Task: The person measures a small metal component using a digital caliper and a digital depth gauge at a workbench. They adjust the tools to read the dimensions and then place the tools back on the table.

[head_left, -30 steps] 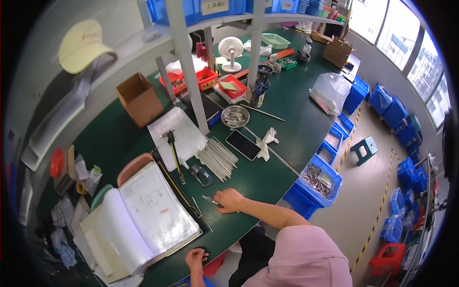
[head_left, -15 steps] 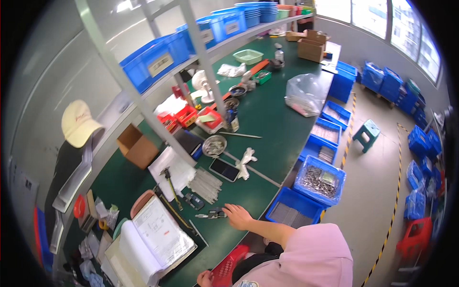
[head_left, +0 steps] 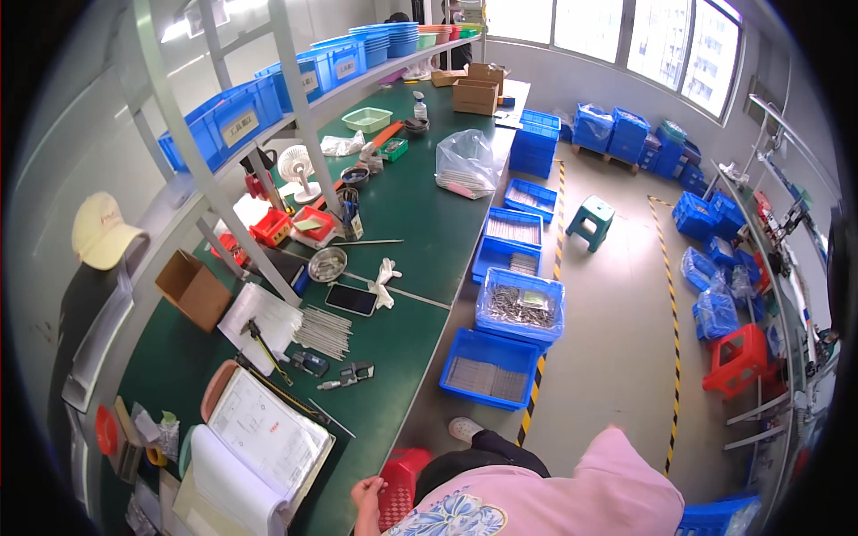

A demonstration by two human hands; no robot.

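At the near edge of the green tabletop (head_left: 402,330), low in the view, the left hand (head_left: 366,494) is seen resting beside a red slotted basket (head_left: 399,487), its fingers curled against the basket's left side; whether the grip is pinching the rim or merely touching it cannot be told, since the hand is small and pushed toward the picture's rim. The right hand is not shown at all, being hidden behind the pink-clad shoulder (head_left: 572,491). The step in hand is judged to be a pause between handlings at the basket, with the small tools left lying: a dark hand tool (head_left: 350,375) and a second one (head_left: 309,363) rest apart from the hand, to the right of an open binder (head_left: 255,438), near a bundle of thin metal rods (head_left: 323,329). A next move toward either would call for a reach far across the binder's right edge. The basket's contents are hidden by its own wall and the body, and the lower part of it is cut off. A phone (head_left: 351,299) and a metal bowl (head_left: 327,264) lie farther off.
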